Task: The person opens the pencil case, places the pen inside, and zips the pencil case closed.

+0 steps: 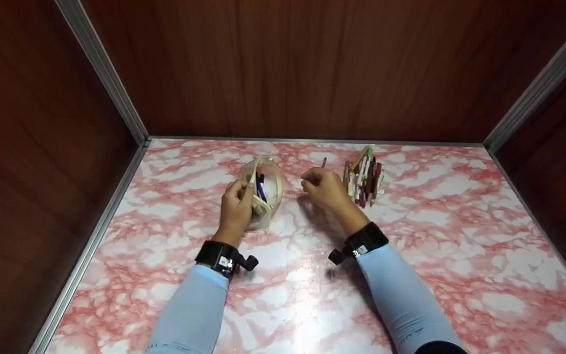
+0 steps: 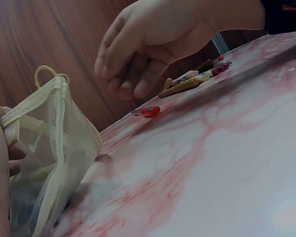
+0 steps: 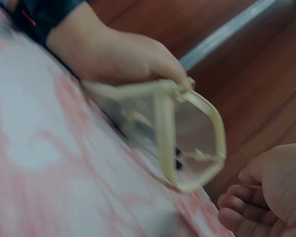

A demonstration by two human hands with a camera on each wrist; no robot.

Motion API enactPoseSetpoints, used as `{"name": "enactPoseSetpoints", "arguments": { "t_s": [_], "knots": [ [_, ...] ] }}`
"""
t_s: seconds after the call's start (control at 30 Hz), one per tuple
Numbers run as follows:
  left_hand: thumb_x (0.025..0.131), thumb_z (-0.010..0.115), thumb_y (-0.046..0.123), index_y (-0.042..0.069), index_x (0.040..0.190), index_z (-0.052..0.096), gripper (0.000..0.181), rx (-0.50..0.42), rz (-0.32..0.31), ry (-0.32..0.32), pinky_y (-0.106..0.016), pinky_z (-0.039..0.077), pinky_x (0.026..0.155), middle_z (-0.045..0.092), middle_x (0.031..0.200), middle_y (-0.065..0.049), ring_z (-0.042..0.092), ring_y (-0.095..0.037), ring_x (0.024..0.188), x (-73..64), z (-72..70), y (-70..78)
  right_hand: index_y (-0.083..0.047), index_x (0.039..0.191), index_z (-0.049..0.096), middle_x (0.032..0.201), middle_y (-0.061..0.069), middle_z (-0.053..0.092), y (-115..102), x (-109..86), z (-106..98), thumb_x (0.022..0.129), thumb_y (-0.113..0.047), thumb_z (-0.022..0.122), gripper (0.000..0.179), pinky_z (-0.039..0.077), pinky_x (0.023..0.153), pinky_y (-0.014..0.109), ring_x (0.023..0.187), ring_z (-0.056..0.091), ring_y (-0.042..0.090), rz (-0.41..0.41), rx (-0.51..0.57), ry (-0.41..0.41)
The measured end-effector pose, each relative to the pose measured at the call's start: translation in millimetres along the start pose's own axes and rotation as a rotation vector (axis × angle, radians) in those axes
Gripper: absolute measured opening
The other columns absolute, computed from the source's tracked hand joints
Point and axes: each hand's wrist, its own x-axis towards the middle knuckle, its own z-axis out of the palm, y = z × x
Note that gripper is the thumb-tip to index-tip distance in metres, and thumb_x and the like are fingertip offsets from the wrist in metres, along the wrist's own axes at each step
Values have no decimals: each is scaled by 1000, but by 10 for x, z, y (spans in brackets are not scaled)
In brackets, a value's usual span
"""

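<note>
My left hand (image 1: 236, 204) grips the near-left rim of a cream mesh pencil pouch (image 1: 279, 184), whose mouth gapes toward the right. Inside the pouch a blue pen (image 1: 261, 189) and some dark items show, partly veiled by the mesh. The right hand (image 1: 326, 189) hovers over the table between the pouch and a pile of pens (image 1: 364, 177). Its fingers (image 2: 123, 64) hang loosely bent with nothing between them. Just beyond this hand lies a single pen with a red end (image 2: 150, 111), partly hidden by the hand in the head view.
The pink-and-white marbled table (image 1: 288, 305) is bounded by brown wood-grain panels (image 1: 293, 69) at the back and both sides, with grey metal strips (image 1: 111, 93) along the edges. The piled pens include green, white, red and purple ones.
</note>
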Motion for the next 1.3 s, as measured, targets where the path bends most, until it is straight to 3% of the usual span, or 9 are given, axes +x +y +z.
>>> {"name": "enactPoseSetpoints", "arguments": {
  "t_s": [0.2, 0.37, 0.47, 0.57, 0.63, 0.9, 1.07, 1.3],
  "knots": [
    [111, 68, 16, 3, 97, 69, 19, -6, -9, -11, -29, 49, 77, 59, 92, -6, 57, -16, 85, -13, -5, -18, 4, 123, 79, 115, 18, 82, 149, -25, -375, 108, -9, 71, 21, 60, 97, 40, 104, 74, 28, 23, -45, 45],
    [110, 68, 16, 2, 98, 69, 19, -12, 0, -16, -29, 49, 75, 59, 92, -5, 58, -16, 84, -2, -5, -10, 3, 129, 78, 120, 23, 81, 239, -49, -740, 111, -15, 67, 28, 57, 76, 27, 96, 76, 30, 104, -107, 102],
    [110, 68, 15, 2, 97, 69, 18, -25, 0, -18, -28, 49, 75, 58, 92, -5, 58, -16, 84, -1, -2, -19, 2, 128, 79, 119, 23, 80, 329, -58, -931, 111, -18, 66, 30, 59, 72, 33, 94, 76, 33, 184, -143, 176],
    [110, 68, 14, 2, 96, 69, 18, -23, 8, -16, -28, 49, 76, 59, 92, -5, 58, -16, 84, -1, -2, -27, 1, 123, 81, 116, 22, 80, 464, -74, -1085, 109, -21, 66, 29, 58, 80, 38, 96, 74, 32, 227, -196, 271],
    [109, 68, 15, 3, 96, 70, 18, -20, 15, -17, -28, 48, 76, 59, 92, -5, 57, -16, 84, -1, -4, -24, 2, 119, 79, 109, 23, 80, 574, -106, -1162, 109, -21, 67, 29, 57, 79, 40, 89, 74, 32, 235, -202, 310],
    [109, 71, 15, 1, 95, 71, 19, -7, 36, -20, -29, 45, 76, 56, 88, -3, 55, -15, 82, -3, -8, -26, 3, 123, 74, 97, 18, 76, 938, -202, -1240, 111, -27, 72, 32, 53, 73, 38, 79, 67, 26, 295, -185, 319],
    [109, 71, 14, 1, 96, 71, 18, -12, 27, -27, -29, 46, 78, 55, 90, -3, 55, -16, 84, 3, -15, -23, 3, 120, 77, 107, 22, 79, 1023, -153, -1204, 108, -27, 77, 33, 52, 81, 39, 89, 70, 32, 304, -219, 298],
    [109, 70, 14, 2, 95, 70, 18, -2, 32, -25, -29, 46, 76, 54, 89, -3, 54, -15, 83, 4, 2, -38, 4, 127, 79, 101, 19, 79, 1090, -145, -1234, 110, -22, 74, 31, 54, 73, 33, 75, 68, 21, 322, -196, 282]
  ]
}}
